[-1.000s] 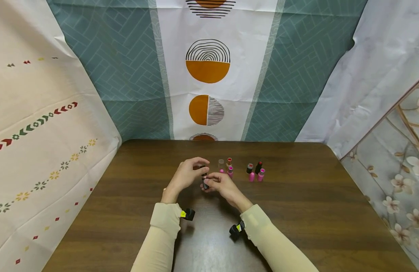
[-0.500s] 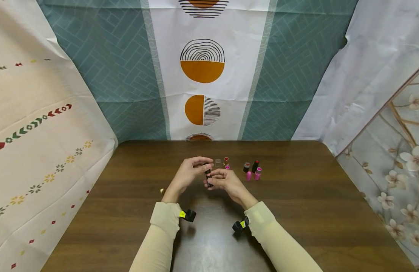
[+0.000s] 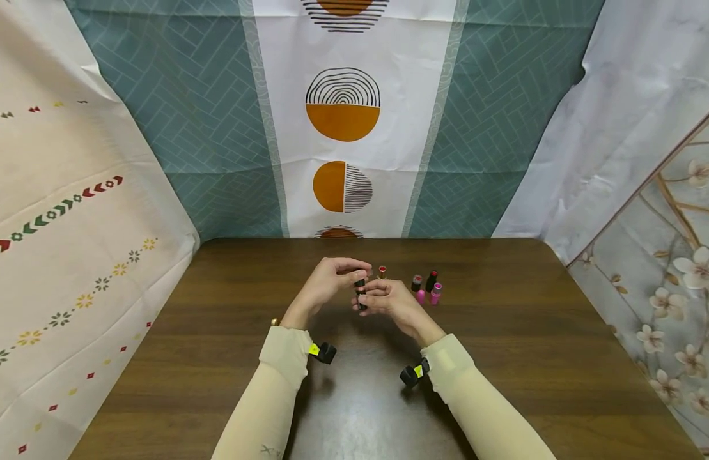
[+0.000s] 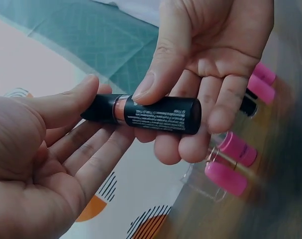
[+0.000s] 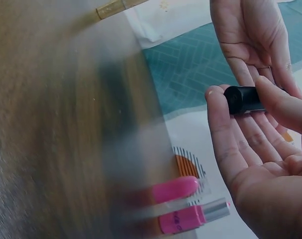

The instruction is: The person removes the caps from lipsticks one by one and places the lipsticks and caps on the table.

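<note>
A black lipstick (image 4: 165, 113) with fine pale print and a narrow orange-pink band is held between both hands, raised off the table. My left hand (image 3: 331, 281) pinches its narrower black end, thumb on top and fingers below. My right hand (image 3: 391, 300) grips the printed tube, its thumb pressing near the band and its fingers curled underneath. In the right wrist view, the round black base (image 5: 235, 99) of the tube faces the camera. Behind the hands stand a gold lipstick (image 3: 382, 272) and, in the left wrist view, pink pieces (image 4: 225, 177), partly covered by the fingers.
Right of the hands stand two black pieces with red tops, one short (image 3: 417, 283) and one taller (image 3: 432, 280), a pink cap (image 3: 420, 296) and a pink lipstick tube (image 3: 436, 293). A small gold piece (image 3: 275, 322) is beside the left wrist. The brown table (image 3: 532, 358) meets hanging cloths behind.
Both hands have moved right and slightly farther from the body with the lipstick. They cover the clear and pink pieces seen behind them earlier. The head view has shifted slightly.
</note>
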Action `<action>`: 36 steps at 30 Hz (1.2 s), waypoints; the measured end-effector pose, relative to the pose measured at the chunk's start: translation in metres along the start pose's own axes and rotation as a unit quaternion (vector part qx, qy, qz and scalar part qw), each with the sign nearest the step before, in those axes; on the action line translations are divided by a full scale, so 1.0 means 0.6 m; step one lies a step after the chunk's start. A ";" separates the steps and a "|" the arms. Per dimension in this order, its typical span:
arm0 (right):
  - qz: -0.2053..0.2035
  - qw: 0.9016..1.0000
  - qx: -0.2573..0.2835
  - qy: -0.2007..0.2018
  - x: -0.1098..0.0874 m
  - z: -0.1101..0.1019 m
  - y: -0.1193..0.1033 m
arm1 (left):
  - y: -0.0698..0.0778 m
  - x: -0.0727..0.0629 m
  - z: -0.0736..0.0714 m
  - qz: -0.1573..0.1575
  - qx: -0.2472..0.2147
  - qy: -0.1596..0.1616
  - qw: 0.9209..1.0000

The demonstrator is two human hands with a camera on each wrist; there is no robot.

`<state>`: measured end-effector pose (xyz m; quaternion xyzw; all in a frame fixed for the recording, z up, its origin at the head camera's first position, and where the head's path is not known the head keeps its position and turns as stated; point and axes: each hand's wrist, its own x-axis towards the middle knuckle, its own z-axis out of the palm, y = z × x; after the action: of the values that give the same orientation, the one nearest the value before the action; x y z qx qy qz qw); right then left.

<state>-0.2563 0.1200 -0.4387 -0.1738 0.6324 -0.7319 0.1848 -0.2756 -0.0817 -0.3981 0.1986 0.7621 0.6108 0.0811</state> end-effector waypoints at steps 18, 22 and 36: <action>-0.013 0.999 -0.007 0.041 -0.007 -0.019 -0.009 | 0.009 0.022 0.031 -0.001 -0.048 0.001 0.999; -0.015 0.999 -0.006 0.045 -0.008 -0.020 -0.011 | 0.012 0.024 0.032 0.002 -0.052 0.000 0.999; -0.027 0.998 -0.031 0.040 -0.010 -0.018 -0.012 | 0.020 0.025 0.031 0.000 -0.055 0.003 0.998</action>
<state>-0.2568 0.1334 -0.4332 -0.1672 0.6570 -0.7227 0.1344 -0.2799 -0.0569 -0.3894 0.1925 0.7276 0.6522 0.0897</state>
